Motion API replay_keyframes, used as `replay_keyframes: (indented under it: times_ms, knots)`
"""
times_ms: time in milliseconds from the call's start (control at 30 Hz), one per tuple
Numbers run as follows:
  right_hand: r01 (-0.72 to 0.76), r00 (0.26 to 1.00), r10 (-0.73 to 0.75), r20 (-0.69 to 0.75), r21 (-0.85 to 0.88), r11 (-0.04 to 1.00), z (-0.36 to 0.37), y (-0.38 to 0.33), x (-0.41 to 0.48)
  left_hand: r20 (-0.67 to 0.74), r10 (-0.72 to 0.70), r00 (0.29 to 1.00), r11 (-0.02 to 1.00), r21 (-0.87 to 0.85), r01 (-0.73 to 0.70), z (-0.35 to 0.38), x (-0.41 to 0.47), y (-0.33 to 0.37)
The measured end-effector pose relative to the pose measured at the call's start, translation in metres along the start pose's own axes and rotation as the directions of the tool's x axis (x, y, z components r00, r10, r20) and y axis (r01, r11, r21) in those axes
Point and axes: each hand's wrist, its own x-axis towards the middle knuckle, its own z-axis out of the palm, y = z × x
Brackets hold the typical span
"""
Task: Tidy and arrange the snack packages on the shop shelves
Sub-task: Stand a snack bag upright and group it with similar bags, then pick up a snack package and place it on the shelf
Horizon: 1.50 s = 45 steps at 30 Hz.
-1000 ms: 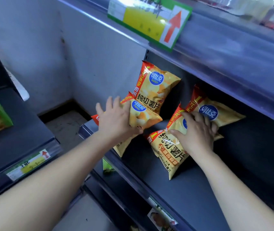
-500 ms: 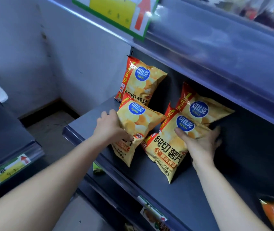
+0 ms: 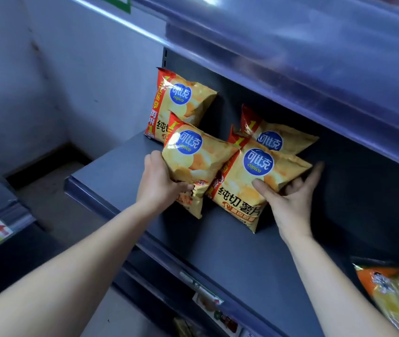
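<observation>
I see four yellow crisp bags on the dark grey shelf (image 3: 230,251), each with a red band and a blue round badge reading "可比克 copico". My left hand (image 3: 162,186) is closed on the front-left bag (image 3: 198,161), thumb across its lower face and fingers behind, holding it tilted with its bottom corner down on the shelf. My right hand (image 3: 290,198) is spread wide, thumb pressed on the face of the front-right bag (image 3: 249,188) and fingers cupped under its right edge; that bag leans back and reads "纯切薯片" in large dark characters. The two front bags touch along their inner edges. Behind them the back-left bag (image 3: 181,103) stands upright against the rear panel, its red band showing "乐享", and the back-right bag (image 3: 278,139) lies half hidden behind the front-right one.

The shelf's front lip (image 3: 101,198) runs just below my left wrist. To the right of the bags the shelf is bare up to an orange packet (image 3: 393,293) at the lower right, its print too blurred to read. The upper shelf (image 3: 290,57) overhangs closely.
</observation>
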Motion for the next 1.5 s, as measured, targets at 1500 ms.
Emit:
replay_keyframes:
  times_ms: [1500]
  knots:
    - [-0.158, 0.978, 0.099, -0.183, -0.342, 0.926, -0.038, -0.039, 0.053, 0.209, 0.277, 0.938, 0.925, 0.208, -0.319, 0.087, -0.058, 0.062]
